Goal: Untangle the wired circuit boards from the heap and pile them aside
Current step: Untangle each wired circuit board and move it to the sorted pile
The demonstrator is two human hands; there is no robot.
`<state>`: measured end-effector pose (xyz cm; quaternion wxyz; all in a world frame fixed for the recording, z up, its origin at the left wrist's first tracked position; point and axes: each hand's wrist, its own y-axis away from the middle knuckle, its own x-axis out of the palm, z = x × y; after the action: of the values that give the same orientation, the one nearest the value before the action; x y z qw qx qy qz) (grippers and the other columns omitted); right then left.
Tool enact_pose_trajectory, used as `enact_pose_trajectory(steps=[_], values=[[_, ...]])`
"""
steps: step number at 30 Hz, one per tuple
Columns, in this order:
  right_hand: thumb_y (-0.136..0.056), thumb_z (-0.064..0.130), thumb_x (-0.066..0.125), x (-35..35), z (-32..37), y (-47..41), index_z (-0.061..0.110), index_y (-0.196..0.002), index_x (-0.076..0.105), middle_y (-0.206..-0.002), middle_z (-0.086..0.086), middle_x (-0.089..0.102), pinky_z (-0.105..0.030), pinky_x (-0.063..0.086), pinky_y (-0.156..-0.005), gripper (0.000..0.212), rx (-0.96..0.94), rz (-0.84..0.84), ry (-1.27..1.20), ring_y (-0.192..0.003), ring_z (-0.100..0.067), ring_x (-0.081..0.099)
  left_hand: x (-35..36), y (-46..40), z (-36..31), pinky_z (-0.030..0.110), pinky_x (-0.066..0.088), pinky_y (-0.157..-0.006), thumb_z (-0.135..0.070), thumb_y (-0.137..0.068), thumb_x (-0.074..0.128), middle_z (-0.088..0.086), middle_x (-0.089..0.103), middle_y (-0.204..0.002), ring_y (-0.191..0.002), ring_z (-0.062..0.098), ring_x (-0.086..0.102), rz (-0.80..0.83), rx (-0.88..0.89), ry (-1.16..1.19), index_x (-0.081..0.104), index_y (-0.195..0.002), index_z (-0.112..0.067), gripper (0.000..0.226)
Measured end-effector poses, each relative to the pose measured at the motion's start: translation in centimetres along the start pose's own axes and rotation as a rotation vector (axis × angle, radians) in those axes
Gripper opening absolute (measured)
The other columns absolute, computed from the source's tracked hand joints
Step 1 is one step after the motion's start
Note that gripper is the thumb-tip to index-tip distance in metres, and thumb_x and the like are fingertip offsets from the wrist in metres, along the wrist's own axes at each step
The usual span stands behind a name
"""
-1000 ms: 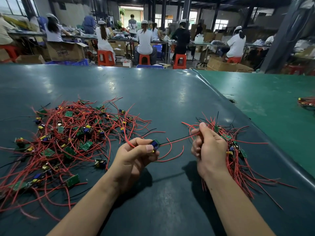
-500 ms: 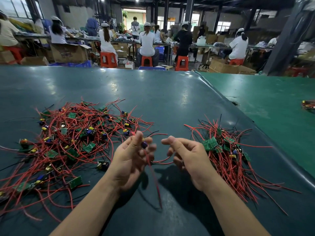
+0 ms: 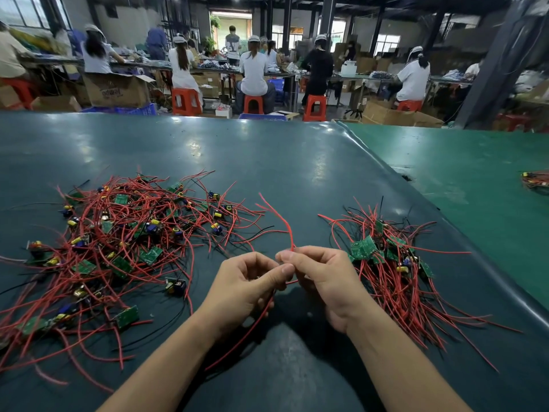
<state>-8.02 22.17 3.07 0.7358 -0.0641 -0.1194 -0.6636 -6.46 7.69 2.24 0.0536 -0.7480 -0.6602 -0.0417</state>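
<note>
Both hands are now coming together in the middle, where half a second ago they were a little apart and a second ago the right hand was out by the pile on the right. One red wire (image 3: 283,224) is now sticking up from between the fingertips, and another red wire (image 3: 246,331) is hanging down under the left hand toward the person.

The left hand (image 3: 246,285) is curling its fingers and pinching the wires with its thumb. The right hand (image 3: 320,281) is pinching the same bunch of wires just beside it, so the two thumbs are almost touching. The little board on these wires is hiding inside the fingers, so nobody can tell where it is sitting.

This probably means one piece is already out of the heap and the person is tidying its wires before putting it aside.

The big messy heap (image 3: 118,248) is lying to the left on the dark green table (image 3: 267,162), with lots of boards left in it. The neat pile (image 3: 389,263) is lying to the right, close to the right hand. It is smaller, so much of the job is still waiting.

Far behind the table, other people are sitting on orange stools (image 3: 186,101).
</note>
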Motion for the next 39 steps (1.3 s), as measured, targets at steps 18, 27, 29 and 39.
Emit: enact_pose_trajectory(steps=[18,27,29,39], values=[[-0.091,0.009,0.066,-1.8,0.1,-1.5,0.026,-0.085,0.071,-0.06,0.012,0.058,-0.02,0.036,-0.045,0.019,-0.452,-0.423,0.181,-0.044,-0.006,0.043,0.0,0.8,-0.6,0.017,0.035,-0.037,-0.015,-0.07,0.072,0.01,0.059,-0.058,-0.039,0.011,0.049,0.225,-0.114,0.187,0.058,-0.05,-0.018,0.025],[-0.095,0.0,0.058,-1.5,0.3,-0.6,0.025,-0.09,0.064,-0.082,0.002,0.07,-0.022,0.041,-0.033,0.025,-0.579,-0.388,0.275,-0.037,-0.011,0.053,-0.1,0.8,-0.7,0.016,0.037,-0.038,-0.012,-0.071,0.071,0.003,0.06,-0.057,-0.045,0.01,0.056,0.251,-0.126,0.207,0.056,-0.05,-0.02,0.028],[-0.096,0.001,0.055,-1.5,0.6,-0.7,0.018,-0.097,0.06,-0.083,-0.002,0.072,-0.023,0.041,-0.033,0.018,-0.536,-0.378,0.178,-0.035,-0.014,0.052,-0.1,0.8,-0.9,0.016,0.036,-0.037,-0.011,-0.072,0.07,0.002,0.059,-0.056,-0.043,0.009,0.054,0.267,-0.133,0.205,0.055,-0.05,-0.02,0.028],[-0.096,-0.005,0.05,-2.0,0.8,-1.2,0.013,-0.089,0.058,-0.083,-0.005,0.075,-0.021,0.039,-0.032,0.02,-0.485,-0.377,0.066,-0.031,-0.017,0.051,-0.4,0.9,-0.9,0.016,0.034,-0.038,-0.013,-0.072,0.075,0.001,0.058,-0.055,-0.04,0.009,0.052,0.316,-0.135,0.196,0.053,-0.052,-0.021,0.031]])
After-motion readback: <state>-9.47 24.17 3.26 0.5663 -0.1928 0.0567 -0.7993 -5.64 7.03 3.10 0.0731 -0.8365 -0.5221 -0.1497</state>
